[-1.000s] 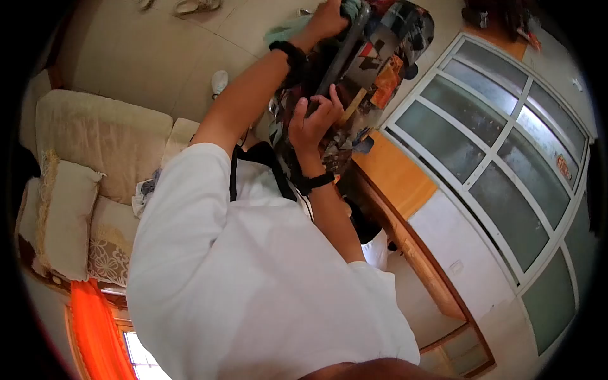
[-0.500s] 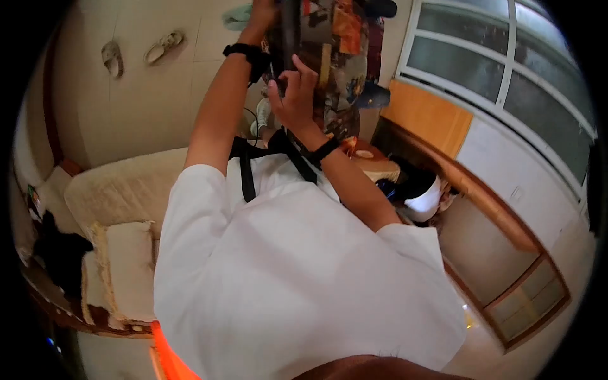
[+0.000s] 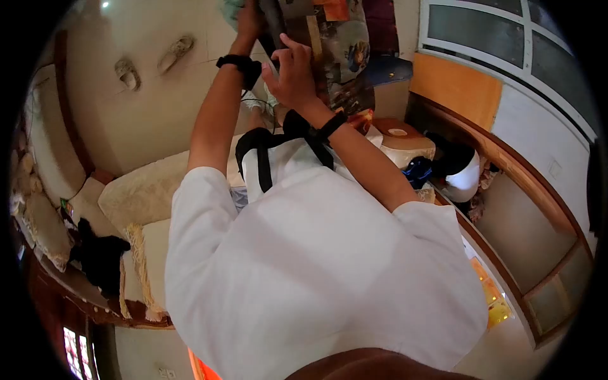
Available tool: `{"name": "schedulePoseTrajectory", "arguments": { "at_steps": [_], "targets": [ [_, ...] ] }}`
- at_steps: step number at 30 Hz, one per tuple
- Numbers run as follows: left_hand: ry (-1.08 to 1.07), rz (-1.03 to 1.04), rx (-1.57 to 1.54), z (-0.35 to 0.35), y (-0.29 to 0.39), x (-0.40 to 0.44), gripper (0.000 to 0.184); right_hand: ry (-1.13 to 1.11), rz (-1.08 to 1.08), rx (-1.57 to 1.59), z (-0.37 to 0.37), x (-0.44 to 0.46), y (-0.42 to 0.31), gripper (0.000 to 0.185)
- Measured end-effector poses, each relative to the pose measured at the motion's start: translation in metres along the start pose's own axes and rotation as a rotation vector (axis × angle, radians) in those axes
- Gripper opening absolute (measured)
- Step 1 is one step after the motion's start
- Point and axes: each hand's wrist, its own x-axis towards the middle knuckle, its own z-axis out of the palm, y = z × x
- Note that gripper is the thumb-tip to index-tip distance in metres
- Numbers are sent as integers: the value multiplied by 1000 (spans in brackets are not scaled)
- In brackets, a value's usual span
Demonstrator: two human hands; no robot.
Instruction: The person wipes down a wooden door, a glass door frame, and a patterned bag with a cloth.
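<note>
Smooth tiled floor, hands at dark tubular bar.

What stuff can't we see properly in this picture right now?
All in the head view:
- Left hand: the top edge and shadow hide its fingertips and any grip on the green cloth.
- Patterned thing: the top edge cuts it off, so its full shape is hidden.
- Right hand: blur hides whether its fingertips touch the dark bar.
- Black heap: too dark to tell what it is.
</note>
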Motion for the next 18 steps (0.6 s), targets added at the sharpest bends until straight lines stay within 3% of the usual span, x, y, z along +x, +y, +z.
{"name": "schedulePoseTrajectory", "arguments": {
  "at_steps": [8, 18],
  "targets": [
    [-23, -102, 45, 1, 34, 13, 43, 19, -19, 12, 1, 1, 3, 24],
    [57, -78, 75, 10, 38, -27, 39, 44, -40, 58, 5, 0, 6, 24]
  ]
}}
